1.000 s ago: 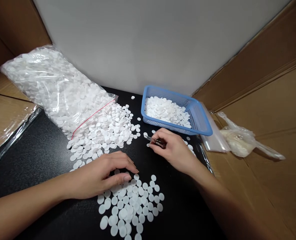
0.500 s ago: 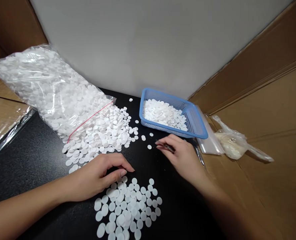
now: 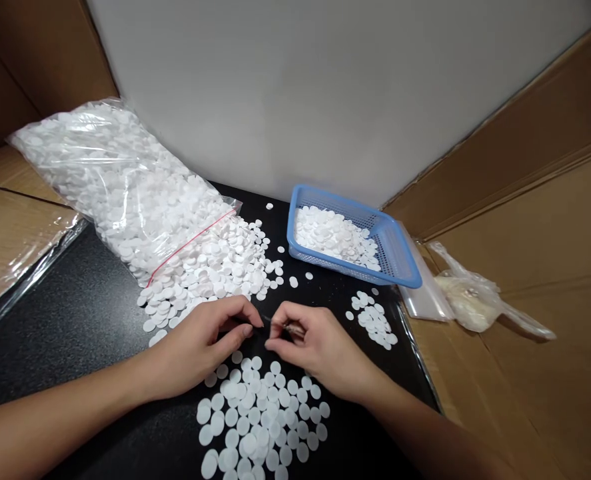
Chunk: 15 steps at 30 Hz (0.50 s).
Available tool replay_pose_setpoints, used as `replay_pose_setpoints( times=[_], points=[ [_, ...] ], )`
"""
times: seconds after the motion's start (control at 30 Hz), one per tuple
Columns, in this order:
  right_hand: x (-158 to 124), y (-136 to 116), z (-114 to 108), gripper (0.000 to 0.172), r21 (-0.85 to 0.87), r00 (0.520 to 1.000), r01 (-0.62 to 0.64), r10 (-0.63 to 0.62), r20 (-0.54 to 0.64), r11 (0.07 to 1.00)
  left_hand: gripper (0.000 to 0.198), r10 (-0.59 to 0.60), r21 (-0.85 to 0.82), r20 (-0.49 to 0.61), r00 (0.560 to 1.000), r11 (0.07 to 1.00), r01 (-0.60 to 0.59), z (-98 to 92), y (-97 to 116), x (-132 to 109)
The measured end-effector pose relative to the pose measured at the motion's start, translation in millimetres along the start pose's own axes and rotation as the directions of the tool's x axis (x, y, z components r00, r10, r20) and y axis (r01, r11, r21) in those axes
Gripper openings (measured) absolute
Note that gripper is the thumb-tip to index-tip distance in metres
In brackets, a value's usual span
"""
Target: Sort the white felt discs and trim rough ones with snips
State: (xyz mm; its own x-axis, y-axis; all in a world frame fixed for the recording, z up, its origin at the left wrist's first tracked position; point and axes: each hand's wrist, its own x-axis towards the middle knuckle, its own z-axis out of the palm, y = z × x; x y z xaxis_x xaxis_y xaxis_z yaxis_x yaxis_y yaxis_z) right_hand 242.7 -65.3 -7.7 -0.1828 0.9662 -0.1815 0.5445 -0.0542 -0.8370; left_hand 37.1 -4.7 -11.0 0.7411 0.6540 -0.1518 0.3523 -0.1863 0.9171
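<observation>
My left hand point(image 3: 208, 350) rests on the black table with its thumb and forefinger curled together; whatever is between them is too small to make out. Close to its fingertips, my right hand point(image 3: 320, 343) is closed on slim metal tweezers point(image 3: 294, 328), mostly covered by the fingers. Just below both hands, small round white discs point(image 3: 248, 443) lie spread over the table, some overlapping. Above my left hand, a large heap of discs point(image 3: 220, 260) spills from the mouth of a clear plastic bag point(image 3: 125, 187) with a red strip.
A blue perforated basket point(image 3: 405, 267) holding white discs stands at the back right. Another small disc pile point(image 3: 375, 320) lies right of my right hand. Flat clear bags point(image 3: 428, 300) and a knotted plastic bag point(image 3: 468, 300) lie on cardboard. A pale wall point(image 3: 275, 87) rises behind.
My right hand has moved left and slightly down with the tweezers, from near the basket to my left fingertips, uncovering the small right-hand pile. My left hand has hardly moved; the view has shifted slightly.
</observation>
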Motion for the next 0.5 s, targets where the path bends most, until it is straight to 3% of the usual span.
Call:
replay_pose_setpoints(
  times=[0.1, 0.17, 0.27, 0.5],
  points=[
    [5, 1, 4, 0.011, -0.085, 0.992, 0.121, -0.123, -0.011, 0.989, 0.019, 0.022, -0.008, -0.022, 1.0, 1.0, -0.022, 0.8, -2, 0],
    [13, 10, -3, 0.011, -0.208, 0.973, 0.169, -0.197, -0.121, 0.963, 0.018, 0.025, 0.002, -0.034, 0.999, 1.0, -0.025, 1.4, -3, 0],
    [26, 27, -20, 0.017, -0.366, 0.925, 0.102, -0.224, -0.306, 0.925, 0.017, 0.022, 0.001, -0.048, 0.999, 1.0, -0.022, 1.6, -5, 0],
    [34, 39, -31, 0.01, -0.416, 0.95, 0.054, -0.176, -0.259, 0.908, 0.022, 0.044, -0.069, -0.033, 0.999, 0.997, -0.046, -0.2, -4, -1]
  ],
)
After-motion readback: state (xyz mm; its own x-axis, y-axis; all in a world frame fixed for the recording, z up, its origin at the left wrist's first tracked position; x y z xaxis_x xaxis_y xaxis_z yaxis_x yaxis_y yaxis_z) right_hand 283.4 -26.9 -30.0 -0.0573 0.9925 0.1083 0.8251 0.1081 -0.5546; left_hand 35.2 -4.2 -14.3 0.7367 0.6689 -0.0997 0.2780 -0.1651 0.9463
